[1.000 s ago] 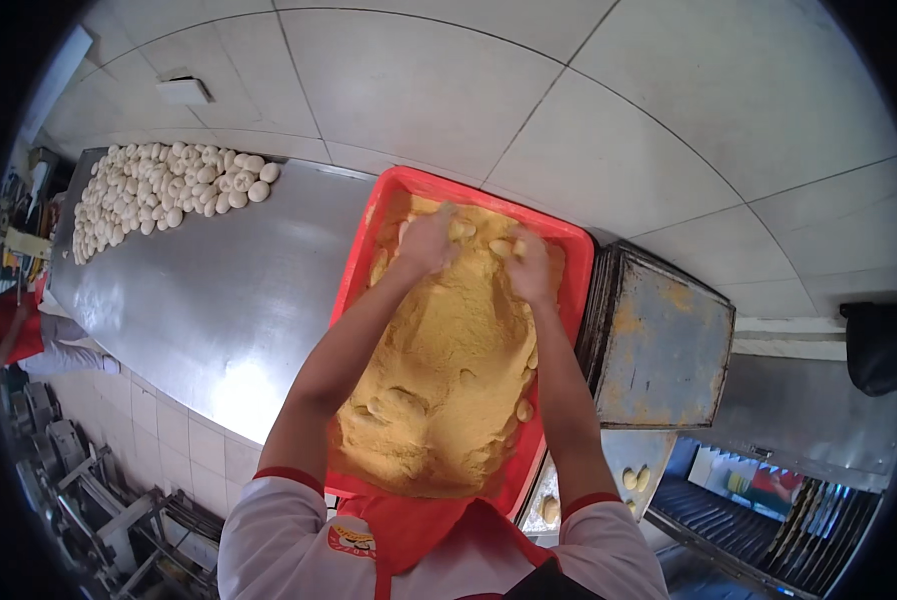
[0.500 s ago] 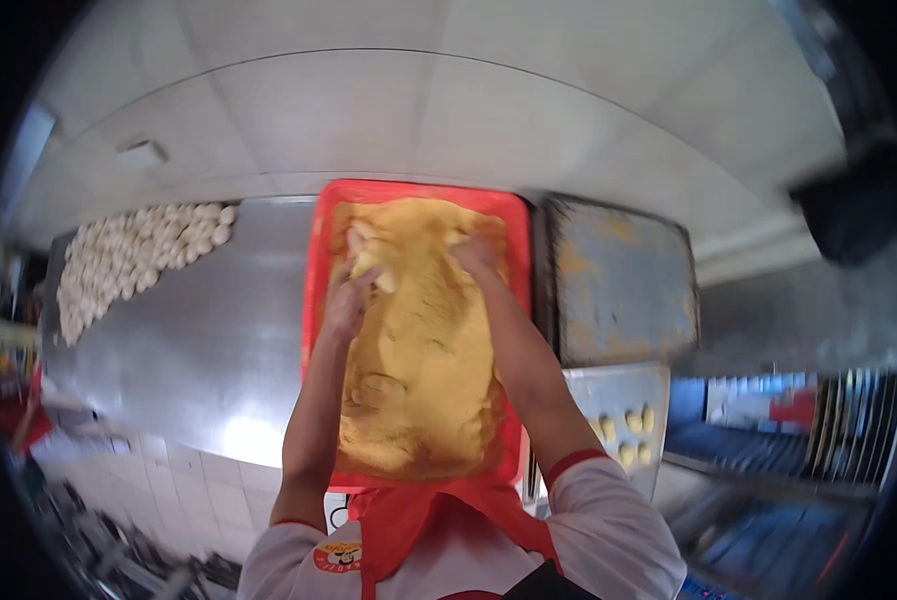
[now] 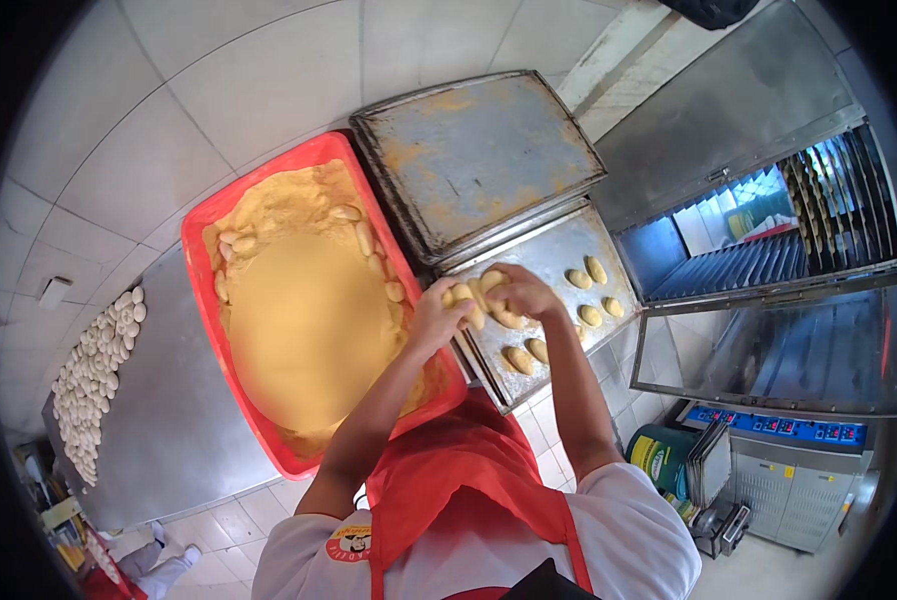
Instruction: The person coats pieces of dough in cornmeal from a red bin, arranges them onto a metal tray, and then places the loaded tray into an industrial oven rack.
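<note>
Head view shows your left hand and right hand, each grip curled round yellow-dusted dough pieces over the metal tray, where several already lie, while others sit in the red tub and a pale dough heap lies undusted on the worktop.

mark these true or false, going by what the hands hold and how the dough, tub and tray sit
1. The left hand holds yellow dough pieces. True.
2. The right hand is empty. False: it grips yellow dough too.
3. White dough pieces lie on the steel table. True.
4. The red tub holds white powder. False: the powder is yellow.
5. The baking tray lies to the right of the red tub. True.
</note>
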A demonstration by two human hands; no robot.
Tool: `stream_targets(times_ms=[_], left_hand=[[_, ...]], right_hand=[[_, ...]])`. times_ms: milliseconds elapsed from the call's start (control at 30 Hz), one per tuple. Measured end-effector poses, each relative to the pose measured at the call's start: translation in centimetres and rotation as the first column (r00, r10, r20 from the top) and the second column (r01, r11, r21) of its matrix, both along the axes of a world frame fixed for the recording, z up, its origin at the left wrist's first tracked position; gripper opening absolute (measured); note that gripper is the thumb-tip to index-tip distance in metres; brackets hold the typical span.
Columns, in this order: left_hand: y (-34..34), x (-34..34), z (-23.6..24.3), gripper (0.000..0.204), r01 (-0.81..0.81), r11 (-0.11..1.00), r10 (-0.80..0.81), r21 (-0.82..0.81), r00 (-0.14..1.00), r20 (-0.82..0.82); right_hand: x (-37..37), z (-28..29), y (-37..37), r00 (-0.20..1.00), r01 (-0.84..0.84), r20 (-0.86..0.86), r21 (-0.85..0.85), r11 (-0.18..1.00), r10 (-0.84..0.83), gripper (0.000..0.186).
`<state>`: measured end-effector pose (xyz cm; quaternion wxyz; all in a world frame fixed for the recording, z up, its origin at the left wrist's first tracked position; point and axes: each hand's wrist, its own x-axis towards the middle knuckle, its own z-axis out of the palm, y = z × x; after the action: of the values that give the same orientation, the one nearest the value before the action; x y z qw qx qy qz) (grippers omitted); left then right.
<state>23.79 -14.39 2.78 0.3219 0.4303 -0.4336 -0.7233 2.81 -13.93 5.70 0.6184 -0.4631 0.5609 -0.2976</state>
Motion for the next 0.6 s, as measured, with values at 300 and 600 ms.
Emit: stream_targets(times_ms=[300,600], left_hand=[[-2.5,-12.1,-4.2,0.040,0.224,0.945,0.101,-0.239,0.495,0.863],[-3.8,-18.3,-3.5,0.033,0.517,0.850,-0.002,-0.102,0.198,0.980]], right_hand=[[-12.6,-8.1,-5.7,0.612,-0.414,-0.760,-0.073,0.907,0.218,0.043],[-25.1,-10.4,-5.5,0.689,-0.282,-0.719,-0.380,0.881,-0.090,0.034]])
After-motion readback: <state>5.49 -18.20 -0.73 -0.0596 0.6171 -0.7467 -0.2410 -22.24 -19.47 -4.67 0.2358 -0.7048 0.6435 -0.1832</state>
